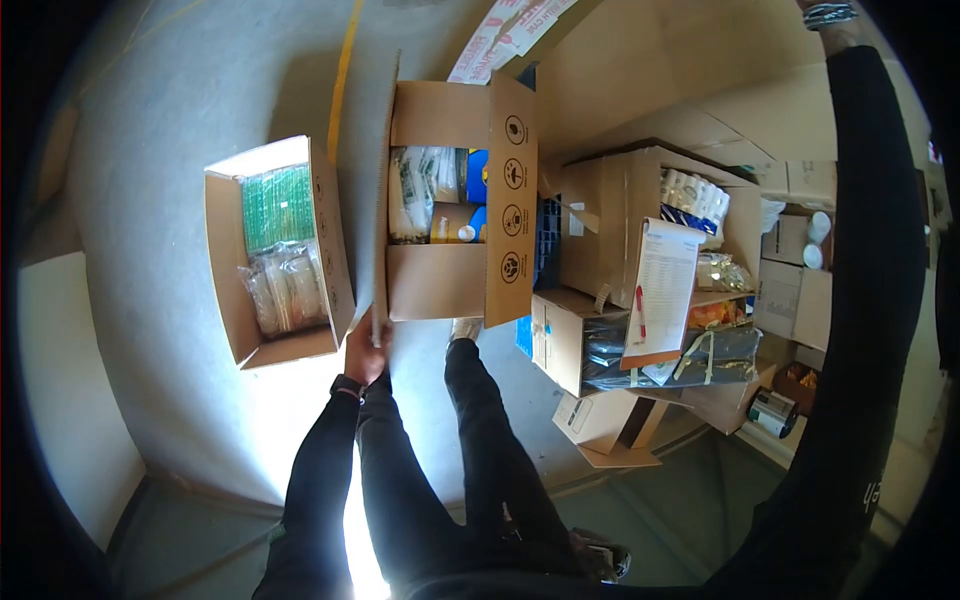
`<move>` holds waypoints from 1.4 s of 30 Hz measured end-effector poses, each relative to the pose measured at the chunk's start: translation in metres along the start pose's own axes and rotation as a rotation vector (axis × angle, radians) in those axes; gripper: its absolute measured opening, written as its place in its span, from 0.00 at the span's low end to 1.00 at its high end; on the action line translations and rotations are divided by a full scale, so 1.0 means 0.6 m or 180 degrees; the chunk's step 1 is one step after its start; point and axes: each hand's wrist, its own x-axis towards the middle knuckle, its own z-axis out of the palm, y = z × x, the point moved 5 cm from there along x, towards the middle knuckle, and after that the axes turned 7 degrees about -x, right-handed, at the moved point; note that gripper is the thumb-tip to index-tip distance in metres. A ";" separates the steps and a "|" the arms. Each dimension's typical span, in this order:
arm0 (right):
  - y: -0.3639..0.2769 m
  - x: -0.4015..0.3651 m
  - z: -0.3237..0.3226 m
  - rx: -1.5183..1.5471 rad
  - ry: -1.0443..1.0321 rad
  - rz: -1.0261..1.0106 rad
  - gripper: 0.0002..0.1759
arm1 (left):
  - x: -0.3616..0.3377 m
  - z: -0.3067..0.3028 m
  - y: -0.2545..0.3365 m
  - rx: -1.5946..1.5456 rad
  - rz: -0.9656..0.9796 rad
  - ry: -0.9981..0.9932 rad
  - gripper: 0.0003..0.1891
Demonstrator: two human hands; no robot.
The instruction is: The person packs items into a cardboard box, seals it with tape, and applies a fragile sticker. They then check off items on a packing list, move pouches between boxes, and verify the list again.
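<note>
View straight down onto concrete floor [170, 130], own legs below the big box [435, 282]. Left hand [366, 348] clenched on the near end of the big box's long left flap [381, 200]; flap stood on edge, seemingly held back so the contents stay open to view. Right hand out of the picture: only a dark sleeve [870, 250] far right of the big box, running up to a bracelet [830, 14] at the top edge; cannot tell its state. Inside the big box: clear bags [412, 195] upright, blue and yellow packs [470, 215] beside them. Four round handling symbols [513, 208] printed down the opposite flap, details too small to read. Just left of the big box, a smaller open box [222, 260] with green packs [279, 205] above clear bags [285, 290]. Right of the big box, stacked open cartons [600, 220] with a clipboard [662, 290] leant against them, printed list facing up, red pen [640, 312] clipped on; probably propped there for quick reference. Text illegible. Red-lettered tape [505, 30] above the big box, wording not readable.
</note>
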 end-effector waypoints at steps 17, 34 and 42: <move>0.055 -0.011 0.003 -0.0394 0.0043 -0.1021 0.15 | 0.177 0.275 0.266 0.3109 0.0406 0.0068 0.39; 0.105 -0.024 0.092 -0.0090 0.0004 -0.0508 0.14 | -0.073 0.265 0.314 0.2368 0.0997 0.0179 0.16; 0.113 -0.040 0.086 -0.0131 0.0064 -0.0273 0.13 | 0.034 0.249 0.281 0.2379 -0.0719 -0.0823 0.27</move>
